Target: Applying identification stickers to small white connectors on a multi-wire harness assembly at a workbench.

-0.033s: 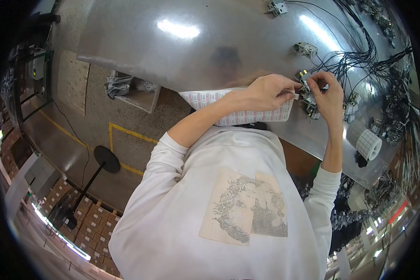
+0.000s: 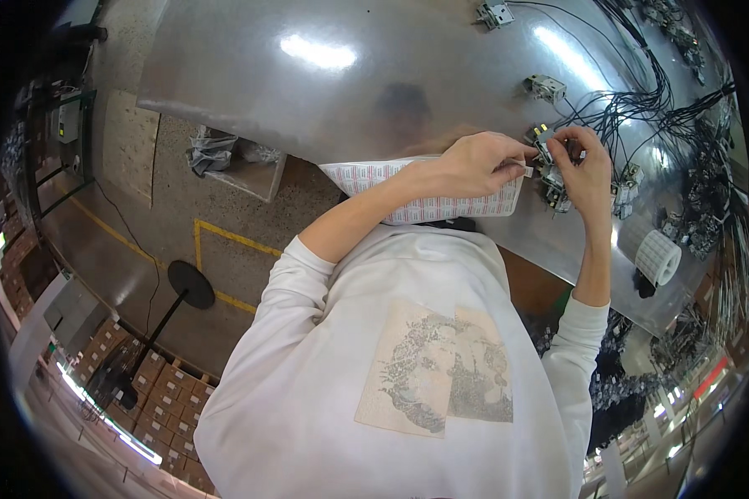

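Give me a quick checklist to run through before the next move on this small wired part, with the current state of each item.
1. Left hand at the small wired part: ok.
2. Right hand steadying it: ok.
3. Small white label at the left fingertips: ok.
4. Label sheet within reach under the left wrist: ok.
5. Label roll on the metal table: ok.
6. Label stuck squarely: cannot tell.

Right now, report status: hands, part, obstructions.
Left hand pinching a small white label at the part. Right hand gripping the small electrical component. Label sheet under left forearm; black wires close by.
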Available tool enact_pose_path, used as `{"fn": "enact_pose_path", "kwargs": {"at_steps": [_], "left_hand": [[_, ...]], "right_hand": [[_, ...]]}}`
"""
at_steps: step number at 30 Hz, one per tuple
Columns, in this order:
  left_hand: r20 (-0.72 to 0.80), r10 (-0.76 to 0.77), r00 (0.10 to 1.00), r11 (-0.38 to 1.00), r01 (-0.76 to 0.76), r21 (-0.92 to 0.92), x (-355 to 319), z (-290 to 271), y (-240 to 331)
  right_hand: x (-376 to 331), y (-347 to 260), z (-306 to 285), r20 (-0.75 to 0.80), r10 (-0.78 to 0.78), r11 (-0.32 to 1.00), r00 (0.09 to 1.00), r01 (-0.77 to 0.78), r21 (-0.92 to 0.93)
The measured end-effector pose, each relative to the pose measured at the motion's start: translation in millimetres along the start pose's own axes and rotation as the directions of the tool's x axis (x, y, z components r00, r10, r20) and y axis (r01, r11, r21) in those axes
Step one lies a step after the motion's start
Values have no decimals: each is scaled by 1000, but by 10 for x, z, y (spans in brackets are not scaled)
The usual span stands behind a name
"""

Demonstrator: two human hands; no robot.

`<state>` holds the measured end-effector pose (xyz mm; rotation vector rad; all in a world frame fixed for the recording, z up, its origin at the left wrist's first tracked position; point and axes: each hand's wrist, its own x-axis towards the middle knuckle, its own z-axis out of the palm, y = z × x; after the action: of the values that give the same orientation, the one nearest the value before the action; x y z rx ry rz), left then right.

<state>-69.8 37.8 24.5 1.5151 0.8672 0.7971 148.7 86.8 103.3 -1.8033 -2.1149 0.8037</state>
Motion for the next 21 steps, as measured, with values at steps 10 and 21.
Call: {"fn": "enact_pose_path", "kwargs": {"at_steps": [10, 21], "left_hand": [[-26, -52, 998, 996, 49, -79, -20, -83, 119], [-68, -142, 987, 981, 132, -141, 6, -254, 483]], "right_hand": [[-74, -49, 54, -180, 143, 983, 973, -119, 139], [-595, -288, 209, 29, 249, 738, 968, -209, 641]]}}
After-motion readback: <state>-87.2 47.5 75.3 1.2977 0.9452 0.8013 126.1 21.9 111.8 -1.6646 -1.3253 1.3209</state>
